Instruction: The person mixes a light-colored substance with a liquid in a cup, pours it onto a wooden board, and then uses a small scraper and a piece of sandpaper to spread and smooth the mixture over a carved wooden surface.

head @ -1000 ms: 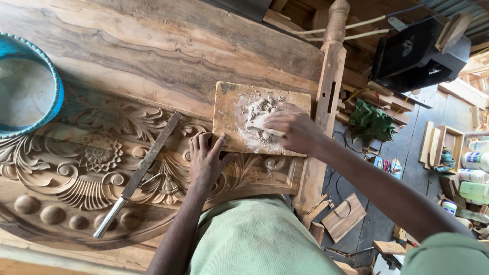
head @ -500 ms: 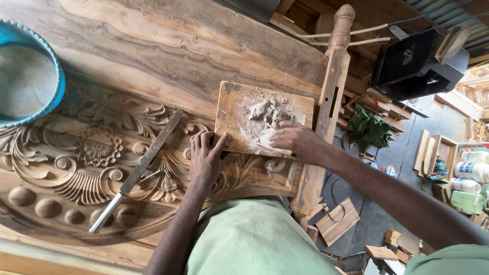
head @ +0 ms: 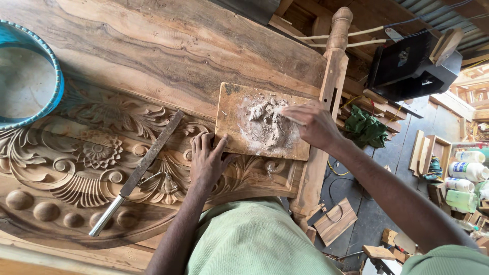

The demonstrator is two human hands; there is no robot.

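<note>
Right hand [head: 311, 122] has moved up the board [head: 234, 122], pinching a pale scraper [head: 286, 115], mostly hidden. Left hand [head: 206, 159], fingers spread, still steadies the board's edge.

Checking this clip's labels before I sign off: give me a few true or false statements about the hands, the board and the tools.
1. The left hand rests flat at the small board's near edge. True.
2. The right hand holds the metal file. False: the file lies alone on the carved panel; the hand works a pale scraper in the putty.
3. The putty lies on the small board. True.
4. The blue tub sits on the small board. False: it stands far left.
</note>
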